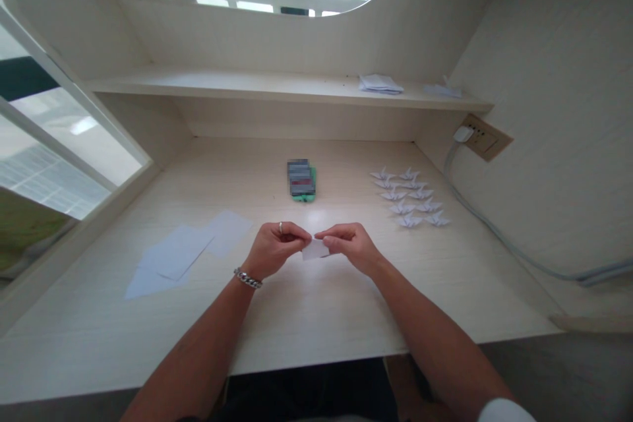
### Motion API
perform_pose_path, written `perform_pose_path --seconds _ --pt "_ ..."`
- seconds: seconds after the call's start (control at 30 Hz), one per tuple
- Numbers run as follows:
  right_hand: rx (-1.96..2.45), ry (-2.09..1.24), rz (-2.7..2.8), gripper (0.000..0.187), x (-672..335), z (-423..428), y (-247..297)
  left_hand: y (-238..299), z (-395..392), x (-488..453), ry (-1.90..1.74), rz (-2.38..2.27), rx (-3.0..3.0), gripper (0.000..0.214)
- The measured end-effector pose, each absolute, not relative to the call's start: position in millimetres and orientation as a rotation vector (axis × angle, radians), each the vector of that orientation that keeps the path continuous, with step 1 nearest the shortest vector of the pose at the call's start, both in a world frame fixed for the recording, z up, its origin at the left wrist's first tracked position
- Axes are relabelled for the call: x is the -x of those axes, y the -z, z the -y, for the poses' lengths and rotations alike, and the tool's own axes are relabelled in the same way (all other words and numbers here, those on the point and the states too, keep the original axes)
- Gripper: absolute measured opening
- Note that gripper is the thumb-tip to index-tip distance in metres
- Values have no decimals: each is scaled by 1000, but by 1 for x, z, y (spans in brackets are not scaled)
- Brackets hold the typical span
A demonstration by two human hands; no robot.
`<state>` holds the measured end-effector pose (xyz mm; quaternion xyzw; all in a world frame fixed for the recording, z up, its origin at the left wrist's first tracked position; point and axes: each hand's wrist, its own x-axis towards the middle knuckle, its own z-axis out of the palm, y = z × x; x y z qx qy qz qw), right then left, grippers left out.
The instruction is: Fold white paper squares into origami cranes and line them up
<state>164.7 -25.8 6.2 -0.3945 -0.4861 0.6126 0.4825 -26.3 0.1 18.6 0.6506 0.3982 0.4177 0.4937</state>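
Observation:
A small folded piece of white paper (314, 250) is held between my two hands above the middle of the desk. My left hand (277, 245) pinches its upper left corner between thumb and fingertips; a ring and a chain bracelet are on that side. On the right edge, my right hand (352, 245) pinches the same paper with thumb and forefinger. The fingertips of both hands nearly meet along the top edge. How many layers the paper has, I cannot tell.
Several folded paper cranes (405, 198) stand in two rows at the right. Loose white sheets (185, 252) overlap at the left. Behind my hands lies a phone-like green-edged object (302, 181), its face blurred. A cable (489, 231) runs from the wall socket (487, 138). Folded papers (380, 84) rest on the shelf.

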Motion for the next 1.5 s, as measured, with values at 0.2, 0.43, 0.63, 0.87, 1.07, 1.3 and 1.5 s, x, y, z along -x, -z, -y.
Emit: perform_pose_path --seconds 0.2,0.43,0.63,0.87,1.07,1.3,1.5 --pt "1126 -1464 1190 25 -162 22 -1 -17 0 23 -914 -996 -1657 7" --pt "1170 -1378 1233 25 -163 21 1 -14 -4 22 -903 -908 -1547 10" --pt "1200 -1270 1198 23 -158 23 1 -12 -5 20 -982 -914 -1319 15" --pt "1164 -1152 1306 17 -153 27 2 -9 -3 17 -1023 -948 -1356 30" --pt "1181 -1207 1235 18 -151 27 3 -11 -4 17 -1051 -956 -1333 28" --pt "1196 -1223 1159 21 -150 24 6 -12 -3 15 -988 -1005 -1387 34" --pt "1237 -1387 1077 24 -152 21 5 -8 -4 15 -981 -1071 -1441 31"
